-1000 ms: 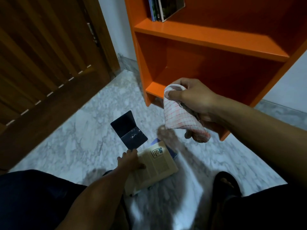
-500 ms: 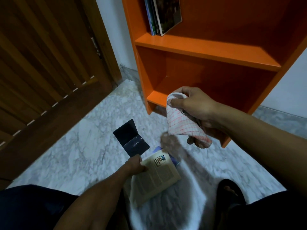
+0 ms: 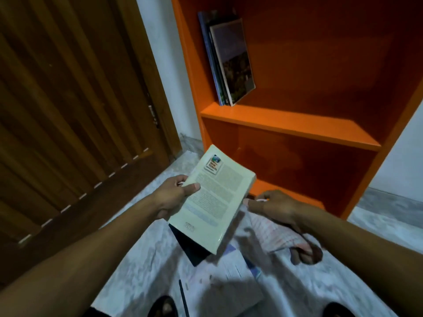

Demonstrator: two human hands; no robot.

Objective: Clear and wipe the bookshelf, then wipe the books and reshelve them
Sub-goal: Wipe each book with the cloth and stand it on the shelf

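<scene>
My left hand (image 3: 174, 195) grips the paperback (image 3: 215, 197) at center frame; my right hand (image 3: 274, 207), clutching the cloth (image 3: 274, 234), sits just right of its long edge.

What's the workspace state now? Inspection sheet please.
Surface: marble floor, blurred.
Job's things: cream paperback lifted; three books leaning on the orange bookshelf; checked cloth.
Clutter: dark book and papers on the floor.
Grippers: left hand grips the paperback; right hand holds the cloth.
Cables: nothing seen.
Surroundings: wooden door, white wall.
</scene>
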